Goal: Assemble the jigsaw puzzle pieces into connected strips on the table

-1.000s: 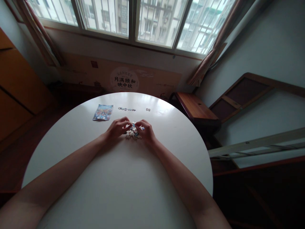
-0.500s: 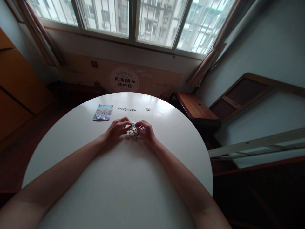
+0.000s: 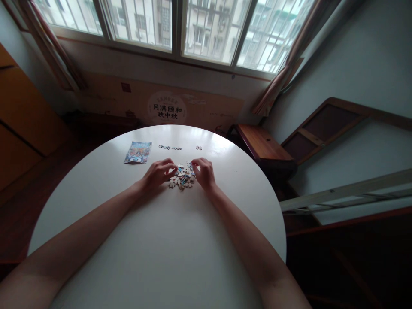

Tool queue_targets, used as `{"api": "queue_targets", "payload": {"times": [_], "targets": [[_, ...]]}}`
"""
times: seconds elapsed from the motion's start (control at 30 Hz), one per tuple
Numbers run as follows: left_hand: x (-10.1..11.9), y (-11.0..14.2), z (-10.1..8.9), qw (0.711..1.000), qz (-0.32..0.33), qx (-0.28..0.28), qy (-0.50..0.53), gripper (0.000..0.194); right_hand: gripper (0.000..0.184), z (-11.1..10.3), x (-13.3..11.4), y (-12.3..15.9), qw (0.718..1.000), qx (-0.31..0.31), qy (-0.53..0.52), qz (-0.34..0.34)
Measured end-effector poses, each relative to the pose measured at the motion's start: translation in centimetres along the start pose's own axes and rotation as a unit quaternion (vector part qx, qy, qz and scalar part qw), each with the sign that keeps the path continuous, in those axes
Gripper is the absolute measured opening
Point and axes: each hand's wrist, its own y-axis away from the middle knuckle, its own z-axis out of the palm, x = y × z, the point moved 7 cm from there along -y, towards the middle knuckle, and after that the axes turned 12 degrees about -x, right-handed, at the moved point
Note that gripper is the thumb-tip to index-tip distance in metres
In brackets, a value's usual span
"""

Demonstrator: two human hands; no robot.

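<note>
A loose pile of jigsaw puzzle pieces (image 3: 183,177), some pale side up and some coloured, lies on the white round table (image 3: 154,244). At the pile's left edge is my left hand (image 3: 160,171), its thumb and fingers curled together; what is between the fingertips is too small to make out. My right hand (image 3: 204,171) is at the right edge, thumb and forefinger pinched beside a small pale puzzle piece (image 3: 188,163). Farther back lie a row of puzzle pieces (image 3: 170,148) and a small cluster of pieces (image 3: 199,148).
A blue picture sheet or packet (image 3: 138,152) lies at the table's back left. Beyond the table's right edge stands a wooden bench or stool (image 3: 262,141). A printed cardboard panel (image 3: 199,103) is below the barred window (image 3: 212,32).
My right hand has moved right, away from my left hand, uncovering more of the pile. My left hand stays nearly where it was. The view has shifted slightly.
</note>
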Motion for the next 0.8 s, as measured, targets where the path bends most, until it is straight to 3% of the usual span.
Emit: {"api": "queue_targets", "payload": {"times": [0.17,0.33,0.53,0.8], "targets": [[0.1,-0.1,0.1,1.0,0.001,-0.015,0.01,0.013,0.017,-2.2,4.2,0.2,0.986,0.018,0.094,0.135],[0.2,-0.3,0.1,1.0,-0.009,-0.026,0.001,0.016,0.015,-2.1,6.1,0.5,0.972,-0.011,0.098,0.212],[0.3,-0.3,0.1,1.0,-0.01,-0.029,0.006,0.017,0.019,-1.7,5.6,0.6,0.965,-0.044,0.124,0.226],[0.3,-0.2,0.0,1.0,-0.008,-0.016,0.004,0.017,0.028,-0.8,4.4,0.4,0.972,-0.088,0.15,0.161]]}}
